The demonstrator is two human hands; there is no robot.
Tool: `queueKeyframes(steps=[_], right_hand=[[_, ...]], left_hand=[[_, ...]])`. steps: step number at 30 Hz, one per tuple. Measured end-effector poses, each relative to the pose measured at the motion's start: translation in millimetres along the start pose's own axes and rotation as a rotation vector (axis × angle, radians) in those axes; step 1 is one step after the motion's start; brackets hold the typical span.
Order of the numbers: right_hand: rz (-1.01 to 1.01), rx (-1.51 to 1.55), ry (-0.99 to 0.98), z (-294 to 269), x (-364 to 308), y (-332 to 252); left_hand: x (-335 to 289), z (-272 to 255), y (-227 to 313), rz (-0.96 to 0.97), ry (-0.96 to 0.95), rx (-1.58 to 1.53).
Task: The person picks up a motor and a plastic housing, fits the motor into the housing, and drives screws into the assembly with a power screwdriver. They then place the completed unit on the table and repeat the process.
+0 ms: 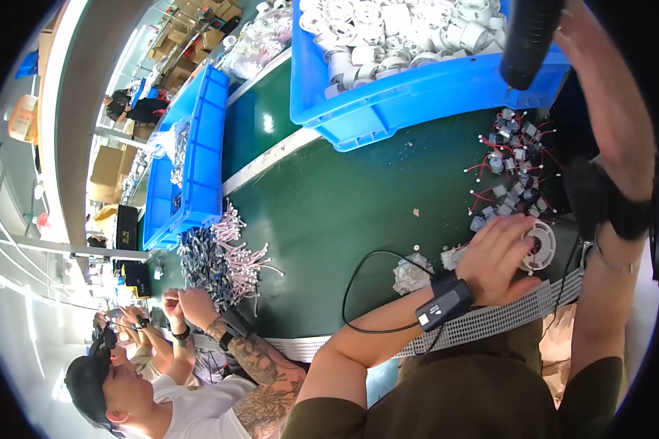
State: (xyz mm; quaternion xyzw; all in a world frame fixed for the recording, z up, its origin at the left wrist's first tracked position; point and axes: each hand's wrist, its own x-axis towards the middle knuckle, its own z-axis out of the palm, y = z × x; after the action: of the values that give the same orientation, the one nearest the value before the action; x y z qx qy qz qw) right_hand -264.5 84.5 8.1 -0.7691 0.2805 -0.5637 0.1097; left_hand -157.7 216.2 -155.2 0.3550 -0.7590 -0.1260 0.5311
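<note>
My left hand (496, 257) lies at the near edge of the green work surface, its fingers and thumb resting around the left rim of a round white plastic housing (542, 246). The housing lies flat with its open centre upward. At the top right, my raised right hand (570, 25) is closed on a black cylindrical tool (527, 45), shaped like an electric screwdriver. Part of that hand and the tool's upper end are cut off by the picture edge. Small motors (516, 157) with red wires lie in a heap beyond my left hand.
A blue bin (417, 95) of white plastic parts stands at the back, and another blue bin (205, 139) at the left. Wired connectors (220, 260) lie piled before a co-worker (146, 388). A black cable (351, 293) loops from my left wrist device; crumpled clear bags (412, 274) lie nearby.
</note>
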Motion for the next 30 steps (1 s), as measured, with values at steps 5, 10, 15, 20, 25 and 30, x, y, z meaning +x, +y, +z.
queueKeyframes(steps=[5,10,15,20,25,30], right_hand=[[0.457,0.516,-0.076,8.6,32.0,-37.3],[0.309,0.712,-0.464,-22.0,13.5,-3.7],[0.336,0.901,-0.282,-65.9,-12.9,-4.3],[0.421,0.650,0.003,-114.6,-43.7,5.2],[0.424,0.414,0.223,-125.9,-68.3,10.1],[0.412,0.317,0.220,-130.7,-81.6,19.0]], left_hand=[[-4.4,0.9,0.8,-0.072,-0.010,-0.027],[-4.7,0.6,-1.3,0.072,0.016,0.060],[3.0,1.7,-0.9,0.168,-0.088,0.129],[-2.0,-3.7,-0.4,0.124,-0.145,0.259],[-4.4,-2.8,-9.0,0.072,-0.182,0.190],[-3.5,-5.4,-5.2,0.063,-0.196,0.210]])
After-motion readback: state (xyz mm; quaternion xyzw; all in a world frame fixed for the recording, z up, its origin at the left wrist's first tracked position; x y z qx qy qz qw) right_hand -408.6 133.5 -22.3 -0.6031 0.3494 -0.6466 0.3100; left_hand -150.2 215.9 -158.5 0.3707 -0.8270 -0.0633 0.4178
